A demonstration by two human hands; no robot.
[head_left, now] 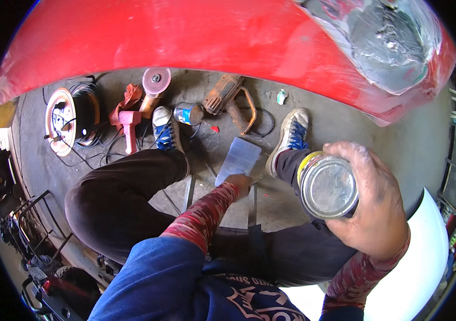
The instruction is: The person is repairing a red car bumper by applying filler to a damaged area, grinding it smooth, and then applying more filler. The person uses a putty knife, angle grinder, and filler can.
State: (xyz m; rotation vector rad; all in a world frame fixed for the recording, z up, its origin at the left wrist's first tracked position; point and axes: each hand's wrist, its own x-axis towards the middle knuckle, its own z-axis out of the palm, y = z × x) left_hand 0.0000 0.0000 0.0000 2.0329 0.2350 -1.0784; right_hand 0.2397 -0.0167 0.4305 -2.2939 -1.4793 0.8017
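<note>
Cords [86, 107] at far left trail toward our left shoe [167, 131]: snag risk if we shift. Centre, our left hand [242, 185] grips the clear sheet [239, 157] by its near end; loose pinch could drop it. Right, our right hand [372, 200] wraps the can [328, 187]; dusty skin could slip.

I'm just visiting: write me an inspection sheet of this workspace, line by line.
Surface: marked concrete floor with small red scraps.
In hand: see-through plastic piece, tin.
Clutter: disc grinder, pink tool, orange-brown power tool, smaller tin.
Hands: left hand holds the see-through plastic piece; right hand grips the tin.
Cables: dark cables on a reel and loose across the floor.
Surroundings: red panel with a grey patch; white panel, right; metal frame, left.
</note>
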